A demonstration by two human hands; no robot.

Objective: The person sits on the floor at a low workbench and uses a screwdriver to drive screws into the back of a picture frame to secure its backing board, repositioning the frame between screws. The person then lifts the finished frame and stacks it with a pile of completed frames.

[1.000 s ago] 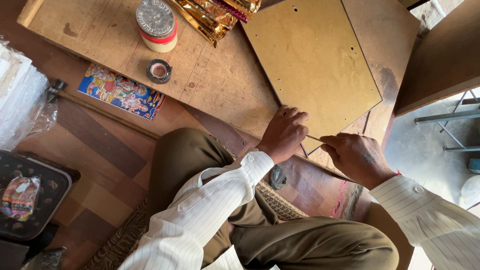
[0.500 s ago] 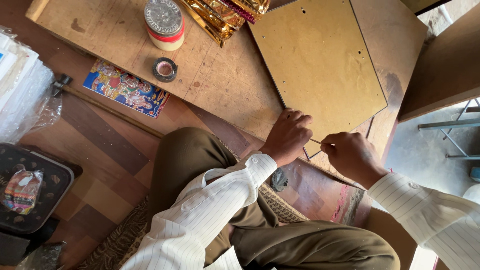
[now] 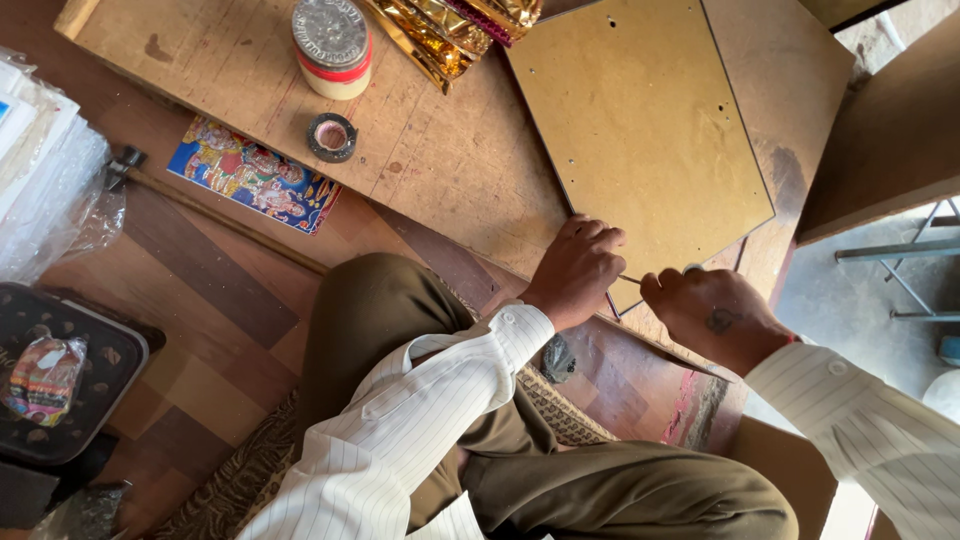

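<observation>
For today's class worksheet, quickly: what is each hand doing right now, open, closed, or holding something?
Left hand: fingers curled, pressing on the corner of the brown board.
Right hand: closed, pinching a thin tool at the board's edge.

The low wooden worktable [image 3: 250, 70] has open surface through its middle, between the black roll of tape [image 3: 331, 137] and the flat brown hardboard panel [image 3: 640, 140] — a hand could cross there freely. Toward the far edge the way is blocked by a round tin with an embossed silver lid [image 3: 331, 45] and, just beside it, a heap of gold foil strips [image 3: 450, 30]. The left hand [image 3: 578, 270] and right hand [image 3: 712, 315] crowd the panel's near corner, close together — little room between them. Lower left, a bright printed picture [image 3: 250, 173] lies at the table's edge, with plastic-wrapped stacks [image 3: 45, 190] and a dark tray [image 3: 60, 380] filling that side.
</observation>
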